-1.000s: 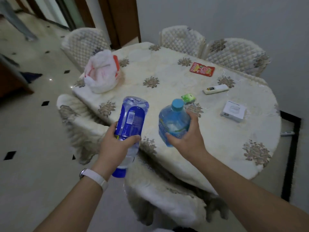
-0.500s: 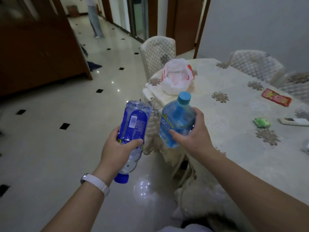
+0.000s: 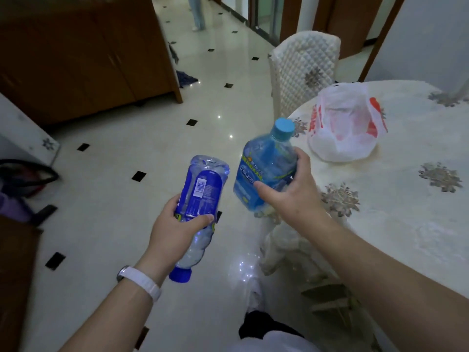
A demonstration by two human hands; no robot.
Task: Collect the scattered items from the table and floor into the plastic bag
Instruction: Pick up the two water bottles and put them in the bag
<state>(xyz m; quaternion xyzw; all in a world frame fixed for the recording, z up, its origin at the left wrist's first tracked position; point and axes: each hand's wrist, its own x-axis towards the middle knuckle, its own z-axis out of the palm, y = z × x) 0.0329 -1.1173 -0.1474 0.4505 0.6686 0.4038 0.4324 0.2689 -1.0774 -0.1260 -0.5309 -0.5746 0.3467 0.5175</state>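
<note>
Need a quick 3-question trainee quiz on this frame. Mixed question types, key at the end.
1. True or false: the left hand grips the dark-blue bottle cap-down.
2. What colour is the cap of the light-blue bottle held by the right hand?
3. The plastic bag is: A) held in the left hand; B) sitting on the table; C) held in the right hand.
Key: 1 true; 2 light blue; 3 B.
</note>
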